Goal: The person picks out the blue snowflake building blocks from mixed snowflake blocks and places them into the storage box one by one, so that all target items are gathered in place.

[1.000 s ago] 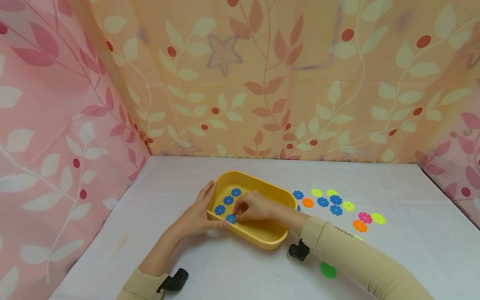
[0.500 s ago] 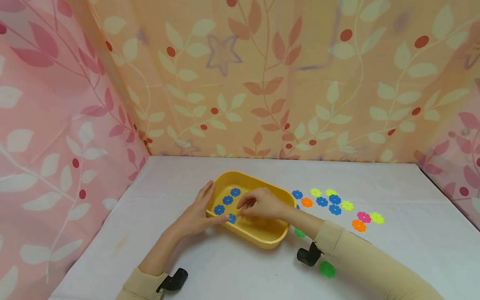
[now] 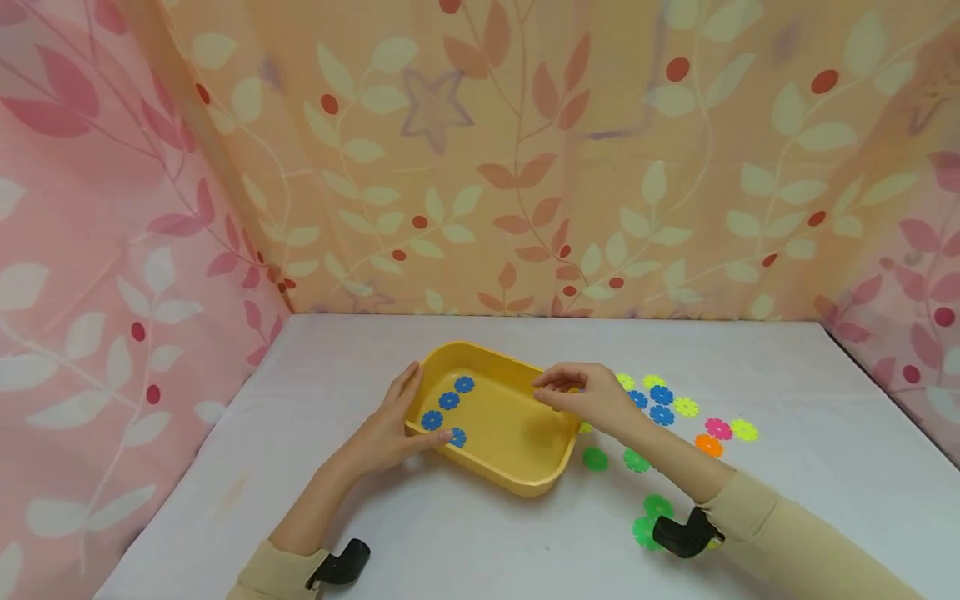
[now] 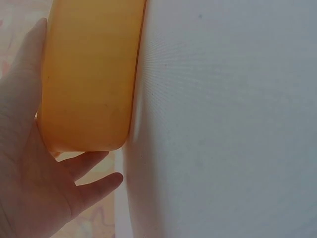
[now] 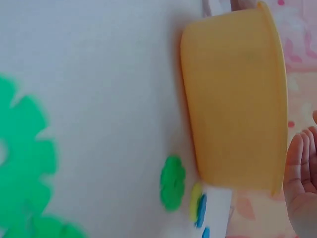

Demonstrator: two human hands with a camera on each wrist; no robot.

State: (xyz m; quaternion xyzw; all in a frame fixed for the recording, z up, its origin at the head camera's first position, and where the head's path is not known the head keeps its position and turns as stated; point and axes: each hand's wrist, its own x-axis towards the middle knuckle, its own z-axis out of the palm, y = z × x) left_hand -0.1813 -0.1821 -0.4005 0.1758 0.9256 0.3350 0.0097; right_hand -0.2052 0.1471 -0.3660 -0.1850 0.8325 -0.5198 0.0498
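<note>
A yellow plastic tub (image 3: pixel 525 490) stands slantwise on the white table. Several blue notched plastic discs (image 3: pixel 448 401), snowflake building pieces, lie inside at its left end. My left hand (image 3: pixel 382 433) holds that end, the thumb over the near rim and the fingers along the outer wall; the left wrist view shows this hand (image 4: pixel 44 168) against the tub's end (image 4: pixel 91 79). Over the right end of the tub hovers my right hand (image 3: pixel 588 396), its fingers loosely bent with nothing visible between them. In the right wrist view its fingers (image 5: pixel 302 163) show beyond the tub's rim.
Right of the tub lie loose discs: blue (image 3: pixel 662 415), yellow (image 3: pixel 686 407), orange (image 3: pixel 708 445), pink (image 3: pixel 718 428) and green (image 3: pixel 596 458). More green discs (image 3: pixel 657 506) lie under the right wrist's black camera mount (image 3: pixel 686 533). Patterned cloth (image 3: pixel 525 167) walls surround the table.
My right hand has left the blue disc near the tub's front wall and moved right, up to the tub's right end. My left hand stays at the tub.
</note>
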